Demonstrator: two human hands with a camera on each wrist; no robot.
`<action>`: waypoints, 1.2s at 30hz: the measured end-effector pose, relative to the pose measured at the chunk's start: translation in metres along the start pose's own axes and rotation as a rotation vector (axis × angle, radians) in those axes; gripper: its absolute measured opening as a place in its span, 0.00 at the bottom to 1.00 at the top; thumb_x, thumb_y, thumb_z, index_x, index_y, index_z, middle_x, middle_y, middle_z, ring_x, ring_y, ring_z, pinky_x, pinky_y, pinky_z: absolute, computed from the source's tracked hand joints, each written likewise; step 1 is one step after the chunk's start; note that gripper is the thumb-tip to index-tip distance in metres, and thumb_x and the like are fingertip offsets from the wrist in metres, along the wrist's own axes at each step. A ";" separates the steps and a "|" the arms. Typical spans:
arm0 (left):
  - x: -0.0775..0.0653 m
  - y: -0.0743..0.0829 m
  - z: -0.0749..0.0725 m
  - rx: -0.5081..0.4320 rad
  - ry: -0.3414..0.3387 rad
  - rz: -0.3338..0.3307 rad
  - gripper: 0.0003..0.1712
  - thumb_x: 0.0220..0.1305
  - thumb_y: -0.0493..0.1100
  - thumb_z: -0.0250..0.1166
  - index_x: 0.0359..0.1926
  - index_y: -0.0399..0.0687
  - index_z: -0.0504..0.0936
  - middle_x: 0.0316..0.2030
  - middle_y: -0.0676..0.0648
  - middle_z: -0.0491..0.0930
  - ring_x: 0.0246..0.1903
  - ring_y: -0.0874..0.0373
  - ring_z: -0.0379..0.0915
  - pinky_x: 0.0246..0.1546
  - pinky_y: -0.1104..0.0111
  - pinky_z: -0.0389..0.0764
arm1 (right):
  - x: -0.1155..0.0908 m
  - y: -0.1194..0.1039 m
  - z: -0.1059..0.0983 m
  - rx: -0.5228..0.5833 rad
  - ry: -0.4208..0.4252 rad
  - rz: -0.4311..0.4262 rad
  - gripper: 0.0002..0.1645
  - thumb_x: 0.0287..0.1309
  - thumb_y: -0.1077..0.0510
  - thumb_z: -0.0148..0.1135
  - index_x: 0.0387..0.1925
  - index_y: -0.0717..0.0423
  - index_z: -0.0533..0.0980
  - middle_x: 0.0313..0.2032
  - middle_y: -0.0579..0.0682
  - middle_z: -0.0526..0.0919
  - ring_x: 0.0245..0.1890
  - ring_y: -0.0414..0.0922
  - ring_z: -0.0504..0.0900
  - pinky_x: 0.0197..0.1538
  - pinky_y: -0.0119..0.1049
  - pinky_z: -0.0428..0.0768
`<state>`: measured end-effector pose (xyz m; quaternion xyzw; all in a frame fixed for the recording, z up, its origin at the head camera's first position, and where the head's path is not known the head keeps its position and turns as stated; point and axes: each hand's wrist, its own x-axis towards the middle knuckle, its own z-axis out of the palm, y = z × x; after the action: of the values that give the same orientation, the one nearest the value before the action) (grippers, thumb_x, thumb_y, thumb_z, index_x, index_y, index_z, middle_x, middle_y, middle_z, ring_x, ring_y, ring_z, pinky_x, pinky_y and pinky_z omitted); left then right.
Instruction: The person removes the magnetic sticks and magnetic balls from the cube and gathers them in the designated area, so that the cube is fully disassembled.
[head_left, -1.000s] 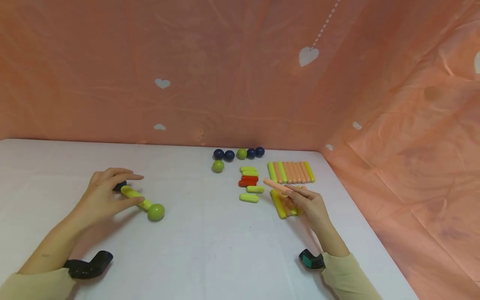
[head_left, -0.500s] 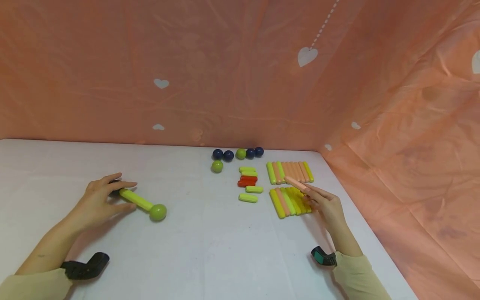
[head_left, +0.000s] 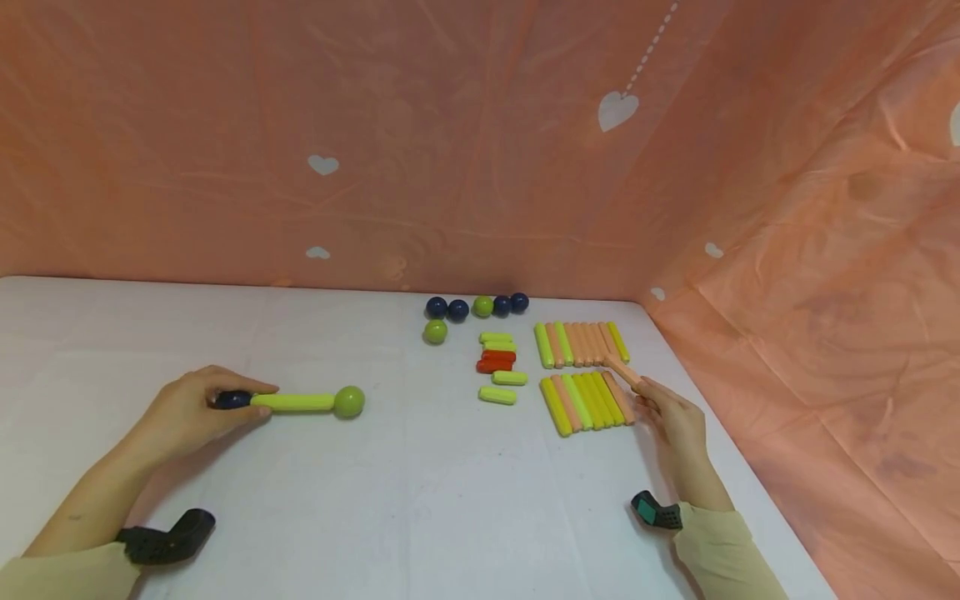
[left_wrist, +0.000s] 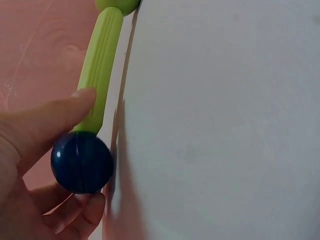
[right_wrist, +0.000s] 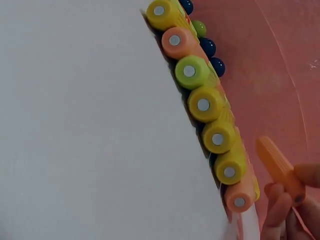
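Note:
My left hand (head_left: 187,412) pinches a yellow-green stick (head_left: 294,403) near its left end. A dark blue ball (left_wrist: 81,162) is joined to that end, with my fingers curled beside it. On the stick's far end sits a green ball (head_left: 349,402). At the right, my right hand (head_left: 678,421) pinches a peach stick (right_wrist: 275,162) between thumb and fingers. That stick's tip overlaps the front of the back stick row (head_left: 577,344) in the head view; whether it touches cannot be told. Below it lies the front stick row (head_left: 592,402) of yellow, green and peach sticks.
Several dark blue balls (head_left: 458,311) and two green balls (head_left: 436,332) stand near the white table's (head_left: 450,500) back edge. Short yellow-green sticks (head_left: 497,396) and red sticks (head_left: 497,360) lie left of the rows. A peach curtain (head_left: 450,167) hangs behind.
My left hand has turned the joined stick and balls from a slant to level across the head view. The right hand has moved rightward with the peach stick, whose left tip now points up-left.

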<state>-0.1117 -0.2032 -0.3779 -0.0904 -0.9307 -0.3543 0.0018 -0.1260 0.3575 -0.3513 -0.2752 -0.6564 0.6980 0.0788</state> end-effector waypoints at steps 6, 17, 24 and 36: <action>-0.001 0.002 -0.001 -0.014 -0.068 -0.048 0.23 0.55 0.53 0.71 0.48 0.46 0.85 0.46 0.36 0.79 0.45 0.46 0.70 0.36 0.64 0.67 | -0.002 0.004 -0.004 -0.017 0.049 0.044 0.08 0.56 0.60 0.67 0.24 0.44 0.84 0.26 0.37 0.85 0.29 0.33 0.82 0.38 0.23 0.80; -0.001 0.005 0.005 0.007 -0.111 -0.008 0.20 0.57 0.50 0.70 0.50 0.48 0.85 0.47 0.38 0.81 0.45 0.49 0.71 0.38 0.64 0.68 | -0.009 0.009 -0.003 -0.520 -0.009 -0.058 0.28 0.60 0.50 0.63 0.56 0.64 0.76 0.28 0.34 0.82 0.31 0.33 0.75 0.33 0.24 0.77; 0.001 0.013 0.011 -0.009 -0.112 0.020 0.20 0.58 0.52 0.69 0.50 0.50 0.84 0.46 0.41 0.81 0.44 0.52 0.71 0.39 0.64 0.70 | -0.018 0.004 0.018 -0.609 0.016 -0.191 0.25 0.66 0.51 0.55 0.59 0.61 0.74 0.53 0.54 0.78 0.43 0.40 0.71 0.34 0.22 0.74; 0.006 0.026 0.022 -0.051 -0.124 0.014 0.19 0.60 0.50 0.68 0.50 0.49 0.84 0.47 0.40 0.80 0.45 0.50 0.71 0.41 0.61 0.70 | -0.042 0.012 0.097 -0.364 -0.256 -0.251 0.20 0.64 0.56 0.60 0.53 0.63 0.77 0.38 0.39 0.83 0.37 0.37 0.79 0.40 0.26 0.78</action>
<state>-0.1120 -0.1683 -0.3770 -0.1189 -0.9190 -0.3716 -0.0559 -0.1357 0.2512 -0.3528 -0.1108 -0.8049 0.5822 0.0304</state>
